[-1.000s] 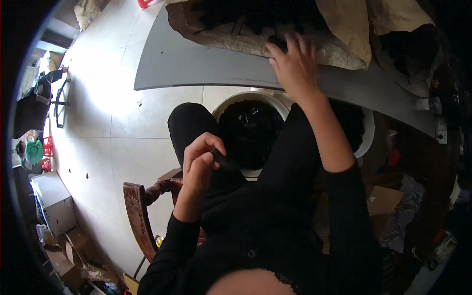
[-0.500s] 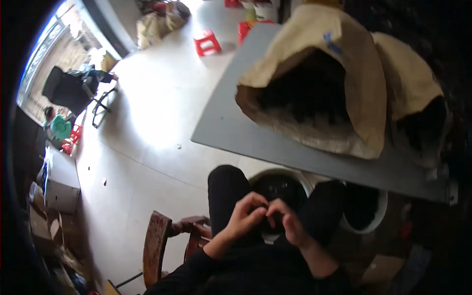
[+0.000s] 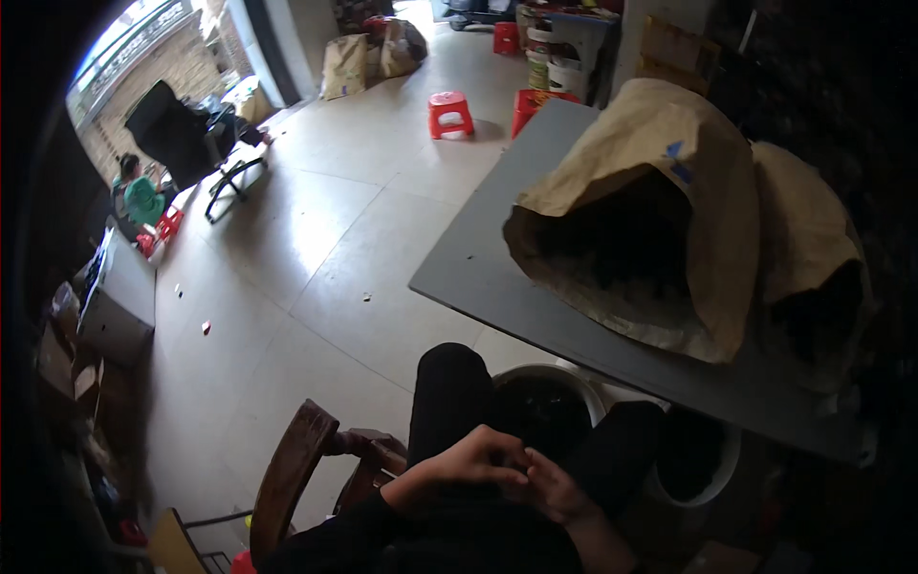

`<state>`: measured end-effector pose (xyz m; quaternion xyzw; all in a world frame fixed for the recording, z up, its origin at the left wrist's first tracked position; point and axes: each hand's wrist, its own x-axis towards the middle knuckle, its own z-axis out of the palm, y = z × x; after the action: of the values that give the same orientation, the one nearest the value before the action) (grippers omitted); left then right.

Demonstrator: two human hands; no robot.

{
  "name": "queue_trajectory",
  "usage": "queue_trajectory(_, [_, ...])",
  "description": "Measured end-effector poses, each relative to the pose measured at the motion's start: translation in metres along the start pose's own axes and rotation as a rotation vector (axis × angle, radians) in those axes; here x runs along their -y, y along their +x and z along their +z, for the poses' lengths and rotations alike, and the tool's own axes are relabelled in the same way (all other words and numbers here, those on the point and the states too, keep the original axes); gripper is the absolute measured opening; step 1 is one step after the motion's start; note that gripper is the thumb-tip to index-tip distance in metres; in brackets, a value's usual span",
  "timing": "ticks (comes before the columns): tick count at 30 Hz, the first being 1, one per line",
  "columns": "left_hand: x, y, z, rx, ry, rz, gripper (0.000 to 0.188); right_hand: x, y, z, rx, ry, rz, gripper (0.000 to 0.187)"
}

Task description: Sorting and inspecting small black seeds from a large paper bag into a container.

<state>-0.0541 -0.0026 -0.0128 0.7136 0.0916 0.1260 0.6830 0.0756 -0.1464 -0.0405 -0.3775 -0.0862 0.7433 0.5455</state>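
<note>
I sit with both hands together in my lap over black trousers. My left hand (image 3: 469, 461) is curled, its fingertips meeting those of my right hand (image 3: 553, 488). Between the fingers sits a small dark piece (image 3: 517, 470), too small to make out. Just beyond my knees stands a white bucket (image 3: 579, 385) with dark contents. On the grey table (image 3: 478, 277) above it, a large open brown paper sack (image 3: 708, 191) lies on its side, dark inside.
A second brown sack (image 3: 813, 249) lies to the right of the first, and another white bucket (image 3: 719, 478) stands under the table. A wooden chair (image 3: 292, 469) is at my left. Red stools (image 3: 449, 107), a black office chair (image 3: 182, 134) and a seated person (image 3: 134, 191) are far off.
My right hand has come back from the sack on the table and joined my left hand in my lap. My head has lifted, so more of the floor and table shows.
</note>
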Motion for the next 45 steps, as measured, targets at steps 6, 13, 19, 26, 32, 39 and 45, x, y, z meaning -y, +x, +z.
queue_trajectory(6, [-0.002, -0.011, 0.003, 0.368, -0.001, 0.083, 0.017, -0.008, -0.014, -0.008, 0.386, -0.286, 0.123, 0.028])
queue_trajectory(13, [0.001, -0.022, 0.008, 0.367, -0.115, 0.178, 0.015, -0.005, -0.024, 0.007, 0.206, -0.665, 0.239, 0.032])
queue_trajectory(19, [0.0, -0.025, 0.008, 0.358, -0.17, 0.13, 0.018, -0.016, -0.034, 0.019, 0.134, -0.331, 0.124, 0.03])
queue_trajectory(26, [-0.006, -0.018, -0.002, 0.391, 0.021, 0.257, 0.017, -0.003, -0.031, 0.014, 0.15, -0.626, 0.029, 0.02])
queue_trajectory(32, [-0.005, -0.005, -0.02, 0.31, 0.041, 0.215, 0.019, 0.028, -0.011, 0.029, 0.266, -0.699, -0.022, 0.026])
queue_trajectory(39, [-0.005, 0.019, 0.018, -0.367, -0.134, 0.034, 0.023, 0.033, -0.01, 0.028, -0.595, -1.833, -1.027, 0.03])
queue_trajectory(45, [-0.004, 0.003, 0.015, -0.433, -0.201, -0.115, 0.019, 0.028, -0.013, 0.009, -0.566, -1.326, -1.179, 0.045])
